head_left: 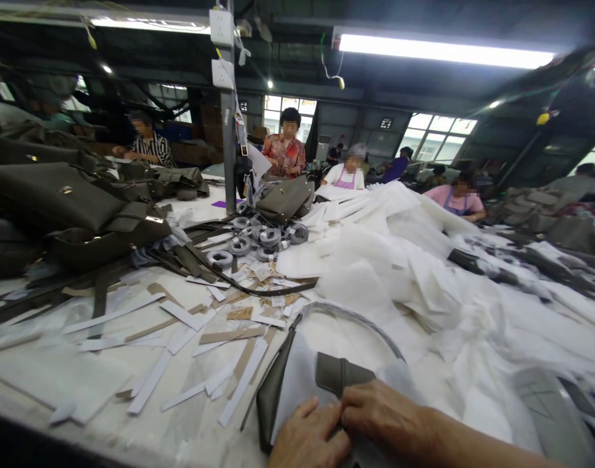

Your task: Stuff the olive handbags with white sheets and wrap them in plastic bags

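We have both hands low at the near edge of the bench [58,383]: left hand [309,439] and right hand [385,419] meet fingertip to fingertip, each grip pinched shut on the white wrap over the olive bag [272,390], just beside its tab [343,374]. We judge it best to keep the pinch close to the tab and pull the wrap flat, not bunched. Room is tight: paper strips [180,318] lie left, the white wrap pile [424,286] crowds right, so we'd work toward us.
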Action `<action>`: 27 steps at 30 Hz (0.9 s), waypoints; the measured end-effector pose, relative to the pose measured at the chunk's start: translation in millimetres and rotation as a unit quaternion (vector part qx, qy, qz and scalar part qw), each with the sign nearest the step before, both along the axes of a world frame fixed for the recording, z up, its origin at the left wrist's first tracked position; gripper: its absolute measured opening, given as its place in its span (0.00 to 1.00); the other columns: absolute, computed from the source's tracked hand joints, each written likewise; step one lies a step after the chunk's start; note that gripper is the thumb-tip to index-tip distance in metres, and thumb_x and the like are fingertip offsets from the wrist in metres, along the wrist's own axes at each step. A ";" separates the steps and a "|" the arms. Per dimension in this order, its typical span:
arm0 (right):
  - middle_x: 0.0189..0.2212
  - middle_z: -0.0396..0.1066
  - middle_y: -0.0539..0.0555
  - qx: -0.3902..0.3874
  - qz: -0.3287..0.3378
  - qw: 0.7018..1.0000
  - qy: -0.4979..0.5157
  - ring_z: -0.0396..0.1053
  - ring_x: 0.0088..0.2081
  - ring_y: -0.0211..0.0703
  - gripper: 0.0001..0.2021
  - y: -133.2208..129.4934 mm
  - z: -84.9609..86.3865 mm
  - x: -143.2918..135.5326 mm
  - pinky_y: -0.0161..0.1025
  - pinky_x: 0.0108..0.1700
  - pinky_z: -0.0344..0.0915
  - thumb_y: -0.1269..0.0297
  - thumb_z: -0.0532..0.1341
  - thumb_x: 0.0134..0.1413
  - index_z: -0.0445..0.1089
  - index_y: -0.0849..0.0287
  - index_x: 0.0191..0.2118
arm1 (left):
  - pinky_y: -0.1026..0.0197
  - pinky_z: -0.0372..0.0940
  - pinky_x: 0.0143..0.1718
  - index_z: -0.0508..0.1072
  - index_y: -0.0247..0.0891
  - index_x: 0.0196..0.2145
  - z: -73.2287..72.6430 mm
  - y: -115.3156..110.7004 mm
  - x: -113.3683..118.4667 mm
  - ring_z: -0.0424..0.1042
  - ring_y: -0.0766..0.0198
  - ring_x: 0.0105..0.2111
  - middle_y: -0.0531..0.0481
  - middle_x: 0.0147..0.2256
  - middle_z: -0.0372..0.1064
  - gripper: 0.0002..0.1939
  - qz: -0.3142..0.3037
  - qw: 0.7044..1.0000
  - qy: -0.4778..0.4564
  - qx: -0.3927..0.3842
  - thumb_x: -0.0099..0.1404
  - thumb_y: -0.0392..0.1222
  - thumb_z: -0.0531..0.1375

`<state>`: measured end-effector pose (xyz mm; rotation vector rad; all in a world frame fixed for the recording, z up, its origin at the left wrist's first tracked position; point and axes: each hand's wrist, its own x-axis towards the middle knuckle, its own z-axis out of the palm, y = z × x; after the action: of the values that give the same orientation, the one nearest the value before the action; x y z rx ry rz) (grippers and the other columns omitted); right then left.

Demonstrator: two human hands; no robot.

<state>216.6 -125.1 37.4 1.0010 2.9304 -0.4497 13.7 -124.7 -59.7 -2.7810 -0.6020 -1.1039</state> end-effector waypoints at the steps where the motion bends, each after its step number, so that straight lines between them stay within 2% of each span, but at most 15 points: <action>1: 0.35 0.73 0.52 0.007 -0.001 1.000 0.000 0.69 0.33 0.39 0.09 -0.6 -2.1 0.6 0.34 0.32 0.60 0.69 0.53 0.66 0.69 0.59 0.36 | 0.63 0.67 0.49 0.70 0.43 0.38 -1.2 1.4 0.5 0.72 0.68 0.37 0.53 0.41 0.72 0.10 -0.002 1.000 0.000 0.000 0.71 0.50 0.55; 5: 0.34 0.72 0.52 0.054 -0.005 0.999 0.000 0.67 0.32 0.39 0.07 -8.2 -3.0 -2.0 0.35 0.32 0.60 0.71 0.52 0.64 0.67 0.59 0.37 | 0.65 0.65 0.51 0.70 0.44 0.39 -10.9 5.7 2.4 0.73 0.69 0.40 0.55 0.41 0.73 0.11 -0.003 0.999 -0.030 0.023 0.73 0.49 0.52; 9: 0.33 0.72 0.54 0.136 0.005 0.990 -0.044 0.65 0.30 0.41 0.03 -18.1 -1.9 -8.0 0.38 0.30 0.58 0.71 0.56 0.62 0.66 0.61 0.37 | 0.65 0.62 0.56 0.72 0.44 0.39 -19.2 6.9 -0.3 0.72 0.70 0.44 0.55 0.42 0.74 0.10 0.008 0.994 -0.075 0.073 0.74 0.43 0.51; 12: 0.33 0.72 0.54 0.161 0.007 0.985 -0.065 0.65 0.29 0.41 0.03 -18.2 -4.3 -7.5 0.38 0.29 0.57 0.71 0.57 0.61 0.67 0.62 0.39 | 0.63 0.62 0.56 0.72 0.43 0.41 -19.6 7.5 -3.9 0.71 0.68 0.47 0.52 0.45 0.74 0.10 0.000 0.997 -0.045 0.068 0.73 0.42 0.51; 15: 0.32 0.71 0.53 0.141 0.039 0.988 -0.046 0.64 0.29 0.40 0.03 -9.0 -5.4 -1.7 0.36 0.27 0.54 0.70 0.57 0.62 0.67 0.61 0.39 | 0.63 0.63 0.52 0.71 0.43 0.41 -15.0 9.6 -5.2 0.72 0.67 0.45 0.52 0.44 0.74 0.11 -0.020 0.999 -0.007 0.037 0.73 0.47 0.52; 18: 0.31 0.71 0.51 0.116 0.083 0.989 -0.041 0.64 0.28 0.38 0.05 3.3 -2.7 3.6 0.35 0.25 0.52 0.69 0.55 0.64 0.67 0.60 0.36 | 0.64 0.63 0.46 0.70 0.44 0.40 -7.5 12.8 -3.8 0.73 0.68 0.39 0.56 0.38 0.74 0.10 -0.043 0.999 0.023 0.001 0.72 0.50 0.54; 23: 0.29 0.71 0.50 0.107 0.111 0.987 -0.045 0.64 0.26 0.37 0.11 11.3 2.6 2.3 0.36 0.24 0.50 0.69 0.52 0.66 0.68 0.59 0.33 | 0.62 0.58 0.32 0.69 0.44 0.36 2.9 17.2 -0.3 0.70 0.67 0.29 0.60 0.30 0.71 0.10 -0.041 0.995 0.090 -0.015 0.66 0.51 0.63; 27: 0.28 0.71 0.49 0.120 0.110 0.985 -0.050 0.64 0.25 0.38 0.10 9.9 -7.0 1.6 0.38 0.23 0.49 0.67 0.53 0.66 0.66 0.58 0.32 | 0.61 0.53 0.28 0.69 0.46 0.37 -4.3 20.8 3.0 0.68 0.68 0.26 0.61 0.28 0.70 0.11 -0.033 0.994 0.102 -0.012 0.65 0.52 0.63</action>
<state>218.2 -115.2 30.4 0.6776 3.0050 -0.0391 16.7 -103.9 -64.0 -2.9056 -0.5064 -0.8117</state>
